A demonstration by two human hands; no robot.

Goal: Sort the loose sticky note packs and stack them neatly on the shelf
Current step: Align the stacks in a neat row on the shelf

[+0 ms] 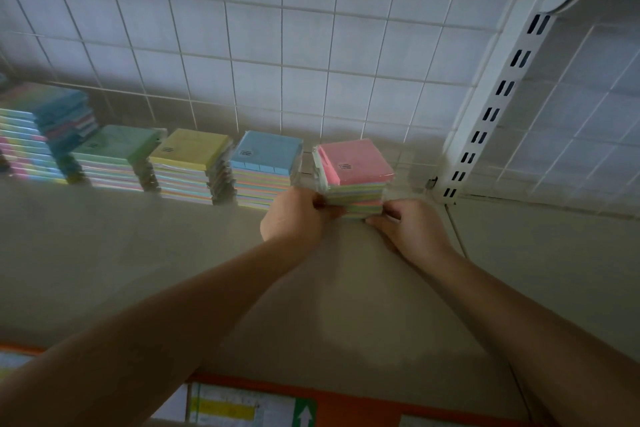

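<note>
Both forearms reach over the shelf (145, 253), where the left hand (294, 217) and right hand (407, 229) pinch the bottom front corners of a pink-topped stack of sticky note packs (355, 177). Just left of it stand a blue-topped stack (265, 166), a yellow-topped stack (190, 163) and a green-topped stack (114, 156), all against the wire grid (311, 45).
</note>
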